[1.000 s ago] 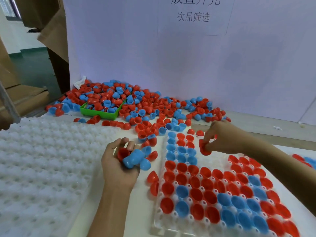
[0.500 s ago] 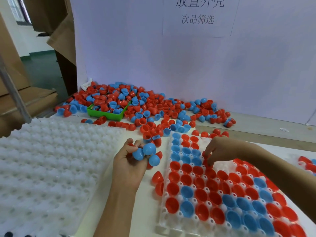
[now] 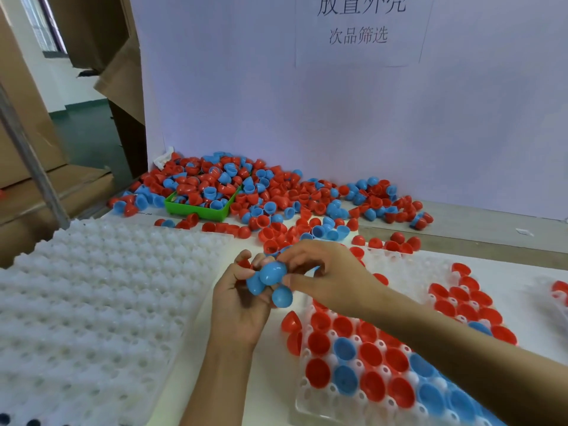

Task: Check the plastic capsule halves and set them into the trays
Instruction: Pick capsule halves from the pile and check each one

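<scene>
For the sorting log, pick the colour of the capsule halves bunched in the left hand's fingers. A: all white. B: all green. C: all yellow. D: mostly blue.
D: the left hand clutches several blue capsule halves, with the right hand pinching at them.

1. Right forearm (image 3: 445, 342) covers the middle rows of the filled tray (image 3: 310, 404), whose near edge is cut off.
2. Empty white tray (image 3: 92, 302) runs off frame at its left edge.
3. Left hand's (image 3: 236, 305) palm contents mostly hidden.
</scene>
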